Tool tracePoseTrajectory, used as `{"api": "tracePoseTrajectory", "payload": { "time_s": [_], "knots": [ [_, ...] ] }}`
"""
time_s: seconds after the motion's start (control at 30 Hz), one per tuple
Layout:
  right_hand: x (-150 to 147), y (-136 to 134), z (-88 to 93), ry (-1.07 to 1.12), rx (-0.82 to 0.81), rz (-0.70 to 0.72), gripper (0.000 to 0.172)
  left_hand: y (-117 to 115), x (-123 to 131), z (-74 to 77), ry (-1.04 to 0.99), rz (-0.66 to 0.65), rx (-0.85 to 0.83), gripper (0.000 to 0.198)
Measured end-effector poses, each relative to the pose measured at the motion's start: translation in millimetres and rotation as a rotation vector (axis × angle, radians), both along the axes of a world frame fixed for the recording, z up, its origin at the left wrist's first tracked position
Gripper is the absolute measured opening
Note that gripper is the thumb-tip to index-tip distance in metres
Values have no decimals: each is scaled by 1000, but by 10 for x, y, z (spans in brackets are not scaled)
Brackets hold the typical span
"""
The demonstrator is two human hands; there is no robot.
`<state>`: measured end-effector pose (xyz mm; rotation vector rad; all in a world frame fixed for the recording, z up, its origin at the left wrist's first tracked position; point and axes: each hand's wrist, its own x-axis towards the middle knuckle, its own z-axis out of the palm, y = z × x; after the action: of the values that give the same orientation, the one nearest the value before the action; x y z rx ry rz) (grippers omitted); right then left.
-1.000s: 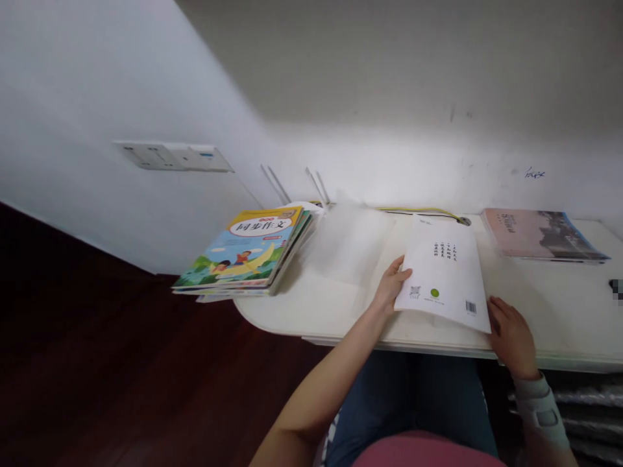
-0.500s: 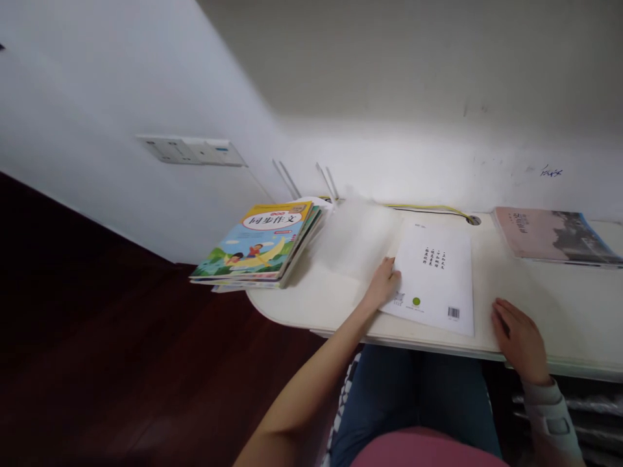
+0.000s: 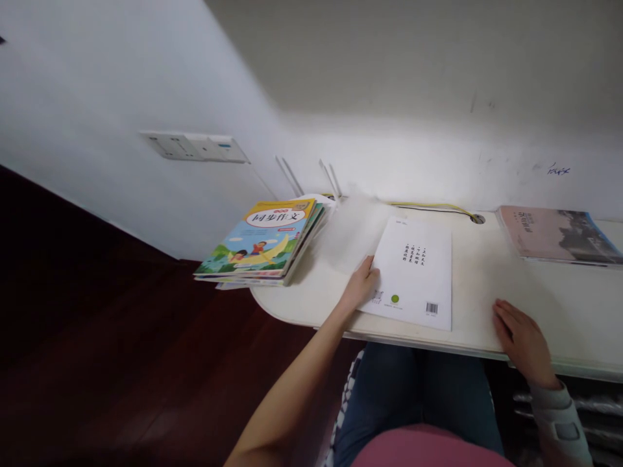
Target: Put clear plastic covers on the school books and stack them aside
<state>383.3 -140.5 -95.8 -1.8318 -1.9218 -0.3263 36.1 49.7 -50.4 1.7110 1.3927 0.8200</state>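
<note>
In the head view a white book [image 3: 413,272] lies back cover up, with lines of dark print, a green dot and a barcode. My left hand [image 3: 361,283] is closed on its left edge, thumb over the cover; the fingers underneath are hidden. At the front edge of the white desk [image 3: 479,305], my right hand [image 3: 522,337] rests with fingers stretched out, holding nothing, some way right of the book. Beyond my left hand lies a pale translucent sheet or cover [image 3: 353,233], blurred, partly behind the book.
A stack of books [image 3: 257,243] with a colourful cover overhangs the desk's rounded left end. A pinkish book [image 3: 559,233] lies at the back right. A yellow cable [image 3: 433,205] runs along the wall to a round cable hole [image 3: 478,219]. A socket panel [image 3: 195,147] is on the left wall.
My left hand has moved left across the desk, taking the white book with it, away from my right hand. The right hand stays at the desk's front edge.
</note>
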Motion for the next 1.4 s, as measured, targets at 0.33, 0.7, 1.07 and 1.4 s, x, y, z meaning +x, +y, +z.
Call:
{"api": "tracePoseTrajectory", "payload": {
  "time_s": [0.33, 0.7, 1.07, 1.4],
  "knots": [
    [32, -25, -30, 26, -5, 36, 35, -4, -286, -67, 307, 64, 194, 43],
    [-136, -13, 139, -58, -66, 37, 37, -174, -292, -83, 655, 136, 398, 37],
    [-987, 194, 311, -34, -104, 274, 37, -291, -193, 47, 662, 127, 341, 38],
    [-1082, 199, 236, -9, -129, 286, 38, -311, -126, 94, 820, 125, 295, 34]
  ]
}}
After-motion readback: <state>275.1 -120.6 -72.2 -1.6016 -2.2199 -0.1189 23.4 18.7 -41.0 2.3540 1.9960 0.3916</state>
